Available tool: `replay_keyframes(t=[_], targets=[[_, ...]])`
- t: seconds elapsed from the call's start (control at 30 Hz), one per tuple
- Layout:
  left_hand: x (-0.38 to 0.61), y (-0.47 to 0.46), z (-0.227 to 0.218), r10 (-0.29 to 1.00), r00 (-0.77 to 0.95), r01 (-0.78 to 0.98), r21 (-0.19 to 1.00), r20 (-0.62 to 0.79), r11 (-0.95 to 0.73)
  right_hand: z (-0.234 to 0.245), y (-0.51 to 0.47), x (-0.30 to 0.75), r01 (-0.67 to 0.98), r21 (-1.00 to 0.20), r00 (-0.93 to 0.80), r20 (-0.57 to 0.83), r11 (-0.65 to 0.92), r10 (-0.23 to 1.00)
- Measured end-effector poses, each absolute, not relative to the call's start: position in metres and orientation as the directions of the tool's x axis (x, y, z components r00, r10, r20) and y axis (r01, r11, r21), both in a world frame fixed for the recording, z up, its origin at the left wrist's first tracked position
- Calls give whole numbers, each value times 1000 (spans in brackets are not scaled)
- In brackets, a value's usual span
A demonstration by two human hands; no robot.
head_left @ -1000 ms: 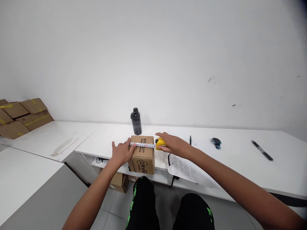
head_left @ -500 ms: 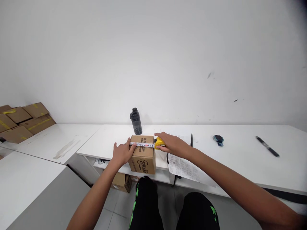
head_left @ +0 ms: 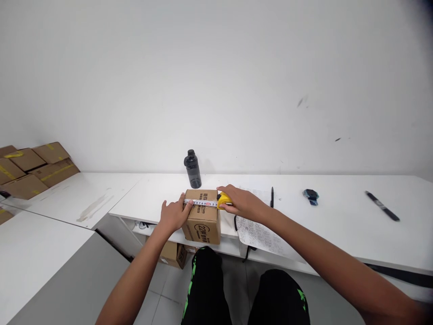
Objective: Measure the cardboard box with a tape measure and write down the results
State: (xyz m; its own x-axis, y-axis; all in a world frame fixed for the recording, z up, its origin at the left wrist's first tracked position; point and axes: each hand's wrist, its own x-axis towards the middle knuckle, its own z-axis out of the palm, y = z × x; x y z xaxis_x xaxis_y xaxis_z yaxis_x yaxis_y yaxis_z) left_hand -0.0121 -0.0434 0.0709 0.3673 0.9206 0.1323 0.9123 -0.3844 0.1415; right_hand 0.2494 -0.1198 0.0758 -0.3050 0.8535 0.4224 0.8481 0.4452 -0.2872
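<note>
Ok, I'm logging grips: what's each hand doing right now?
Left hand: open, touching the tape blade on the box.
Right hand: closed, holding the yellow tape measure.

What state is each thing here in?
Cardboard box: looks shut
Tape measure: pulled out across box
Left hand: pressing the blade down
Right hand: gripping the tape measure
Bottle: upright, capped
Written sheet: lying, partly covered
Slim pen: lying
Thick pen: lying
Bluish item: lying
Boxes at left: stacked, taped
</note>
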Motion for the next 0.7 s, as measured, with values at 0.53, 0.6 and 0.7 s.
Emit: replay_keyframes(t=[0.53, 0.6, 0.7], targets=[[1, 15, 44, 912, 360, 494, 790, 195, -364, 68, -97, 253, 905, 30, -371, 547, 425, 751], [9, 28, 44, 913, 360, 475, 805, 190, -355, 69, -88, 256, 924, 21, -330, 544, 381, 772], [26, 43, 44, 928, 305, 489, 801, 214, -345, 70, -71, 263, 949, 10, -271, 538, 315, 798]])
